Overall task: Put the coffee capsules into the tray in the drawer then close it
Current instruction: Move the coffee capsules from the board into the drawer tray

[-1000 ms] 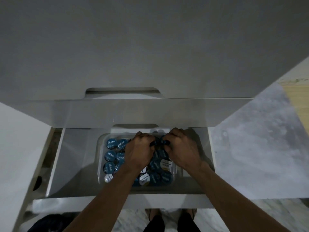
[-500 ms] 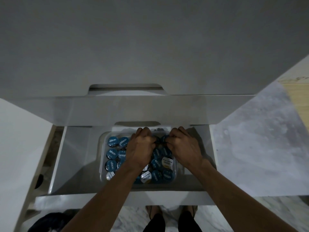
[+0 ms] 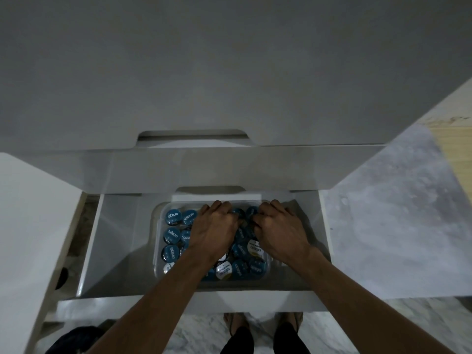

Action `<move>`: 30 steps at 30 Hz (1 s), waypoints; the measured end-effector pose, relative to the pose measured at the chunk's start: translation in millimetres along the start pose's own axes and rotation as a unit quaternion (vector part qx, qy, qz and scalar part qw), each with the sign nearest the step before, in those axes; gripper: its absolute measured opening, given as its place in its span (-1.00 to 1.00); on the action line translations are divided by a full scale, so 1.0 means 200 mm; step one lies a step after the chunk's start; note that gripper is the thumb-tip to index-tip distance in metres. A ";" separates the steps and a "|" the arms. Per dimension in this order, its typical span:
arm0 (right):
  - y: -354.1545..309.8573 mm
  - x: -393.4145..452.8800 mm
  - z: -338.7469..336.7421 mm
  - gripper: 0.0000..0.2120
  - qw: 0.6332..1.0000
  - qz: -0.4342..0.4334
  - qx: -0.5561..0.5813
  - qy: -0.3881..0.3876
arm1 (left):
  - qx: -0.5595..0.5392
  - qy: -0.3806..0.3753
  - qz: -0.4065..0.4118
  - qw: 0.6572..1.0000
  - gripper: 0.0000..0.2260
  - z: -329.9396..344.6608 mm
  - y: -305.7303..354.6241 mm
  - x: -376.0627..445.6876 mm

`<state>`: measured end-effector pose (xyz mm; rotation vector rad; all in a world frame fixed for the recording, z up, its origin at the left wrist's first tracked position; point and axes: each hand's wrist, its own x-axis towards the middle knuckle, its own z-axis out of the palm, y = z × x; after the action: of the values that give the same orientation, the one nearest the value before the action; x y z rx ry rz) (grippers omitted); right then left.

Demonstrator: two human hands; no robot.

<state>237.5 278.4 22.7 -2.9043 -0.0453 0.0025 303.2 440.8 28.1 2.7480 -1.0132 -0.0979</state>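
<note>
A clear plastic tray (image 3: 156, 241) sits in the open white drawer (image 3: 120, 246). It holds several blue-lidded coffee capsules (image 3: 173, 217) and a few white-lidded ones (image 3: 223, 269). Both hands are inside the tray at its far end, knuckles up and fingers curled down. My left hand (image 3: 214, 231) covers the tray's middle. My right hand (image 3: 281, 233) is over its right side. Dark capsules show between the two sets of fingertips, which close on them. The capsules under my palms are hidden.
The drawer front (image 3: 127, 305) is near my body, and a closed upper drawer front (image 3: 229, 167) overhangs the back. Marble floor (image 3: 396, 226) lies to the right, a white panel (image 3: 30, 226) to the left. My feet (image 3: 263, 325) and a dark object (image 3: 74, 338) are below.
Both hands have sunk a little deeper into the tray and drawn slightly apart; the cluster of capsules held up between the fingertips is now down among the others.
</note>
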 end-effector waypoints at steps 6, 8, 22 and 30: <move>0.00 0.00 0.00 -0.86 1.000 0.007 0.012 0.003 | -0.026 -0.023 -0.026 0.999 -0.88 0.01 -0.02 0.01; 0.00 0.00 0.00 -0.85 1.000 0.010 0.011 0.004 | -0.028 -0.021 -0.030 0.999 -0.89 0.02 -0.02 0.01; -0.04 -0.02 -0.07 -0.76 0.978 0.105 0.179 0.016 | -0.127 0.011 -0.074 0.989 -0.83 -0.05 -0.01 -0.01; -0.09 -0.07 -0.13 -0.74 0.955 0.142 0.255 0.045 | -0.232 0.046 -0.099 0.967 -0.86 -0.12 0.00 -0.09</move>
<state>224.0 289.9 53.3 -2.3661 0.3384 -0.0596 292.8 455.5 51.5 2.3853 -0.5951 -0.2065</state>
